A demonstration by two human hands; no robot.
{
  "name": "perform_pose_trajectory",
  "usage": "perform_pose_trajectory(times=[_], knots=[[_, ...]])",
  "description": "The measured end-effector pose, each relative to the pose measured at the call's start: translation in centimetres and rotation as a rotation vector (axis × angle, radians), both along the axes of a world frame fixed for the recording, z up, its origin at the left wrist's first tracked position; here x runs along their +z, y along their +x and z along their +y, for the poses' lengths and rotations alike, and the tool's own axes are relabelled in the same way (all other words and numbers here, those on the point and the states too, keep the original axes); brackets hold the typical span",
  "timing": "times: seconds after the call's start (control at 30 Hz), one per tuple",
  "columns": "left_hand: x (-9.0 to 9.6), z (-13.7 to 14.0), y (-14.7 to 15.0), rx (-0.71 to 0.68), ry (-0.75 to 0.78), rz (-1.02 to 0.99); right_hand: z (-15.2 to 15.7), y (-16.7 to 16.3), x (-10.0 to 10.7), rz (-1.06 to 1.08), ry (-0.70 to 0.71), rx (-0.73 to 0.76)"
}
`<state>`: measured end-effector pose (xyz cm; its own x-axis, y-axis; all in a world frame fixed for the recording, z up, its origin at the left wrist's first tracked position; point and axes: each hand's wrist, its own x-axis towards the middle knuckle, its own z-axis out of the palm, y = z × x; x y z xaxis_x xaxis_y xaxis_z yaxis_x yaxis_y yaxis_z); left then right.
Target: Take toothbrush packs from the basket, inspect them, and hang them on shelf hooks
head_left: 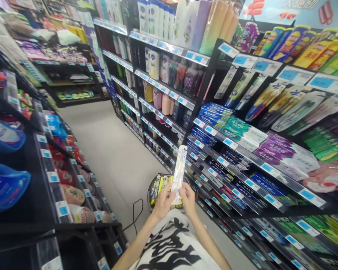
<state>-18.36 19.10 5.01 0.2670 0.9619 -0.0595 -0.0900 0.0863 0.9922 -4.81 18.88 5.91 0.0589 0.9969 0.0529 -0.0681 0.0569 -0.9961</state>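
A packaged toothbrush (180, 167) in a clear and white blister pack stands upright in front of my body, its hanging hole at the top. My left hand (165, 198) grips the lower left edge of the pack, thumb on its front. On the lower right edge my right hand (187, 195) holds it too, fingers closed. Below and behind the pack is a dark round basket (150, 191) with several yellow and green packages (161, 184) in it. The pack and my hands hide part of the basket.
On the right, shelves hold toothpaste boxes (238, 129) with hanging toothbrushes (266, 100) above. Bottles (183, 77) fill the shelving ahead. Another shelf rack (45, 180) lines the left. A black cord (134, 212) lies on the grey aisle floor (101, 138).
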Motion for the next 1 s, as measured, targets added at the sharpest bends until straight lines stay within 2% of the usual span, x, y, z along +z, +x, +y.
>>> perform_pose_trajectory(times=[0.23, 0.37, 0.6, 0.73, 1.0], knots=[[0.7, 0.2, -0.6, -0.076, -0.03, -0.102, -0.1, 0.1, 0.6, 0.029, -0.101, -0.033], [0.8, 0.1, -0.4, -0.073, -0.064, -0.212, -0.2, 0.4, 0.7, 0.113, -0.159, 0.02], [0.4, 0.2, -0.3, -0.061, -0.061, -0.16, -0.3, 0.8, 0.4, 0.158, -0.178, 0.057], [0.2, 0.1, 0.0, -0.053, -0.047, -0.151, -0.4, 0.7, 0.4, 0.125, -0.174, 0.03], [-0.1, -0.1, 0.3, -0.013, -0.008, -0.001, -0.5, 1.0, 0.3, 0.092, -0.167, -0.008]])
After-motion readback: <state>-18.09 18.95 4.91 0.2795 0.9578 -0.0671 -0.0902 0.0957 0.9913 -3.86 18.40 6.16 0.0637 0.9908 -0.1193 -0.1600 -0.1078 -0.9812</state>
